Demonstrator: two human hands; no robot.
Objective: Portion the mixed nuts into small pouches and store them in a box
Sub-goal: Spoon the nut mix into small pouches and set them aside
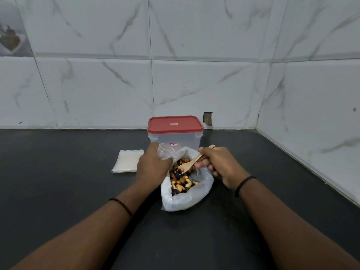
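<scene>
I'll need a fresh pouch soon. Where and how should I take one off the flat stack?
Pinch the top pouch of the stack at its near left corner, coming from the left: the pouches lie flat on the counter, that corner is uncovered, and the left hand overlaps the right edge.

Worktop (58, 172): dark, matte, flat surface; runs wall to wall across the view and into the right-hand corner.

Rear wall (97, 84): large white tiles with grey and tan marble veining, thin grout lines; meets the worktop along a straight horizontal joint.

Side wall (315, 106): same marble-pattern tile, angled in from the right; joins the rear wall at a vertical corner.

Hole (207, 119): small rectangular cut-out in the rear wall tile, low down, just above the worktop joint; rough brownish interior.

Decorative tile (11, 38): upper left of the rear wall, dark printed motif; detail blurred.
</scene>
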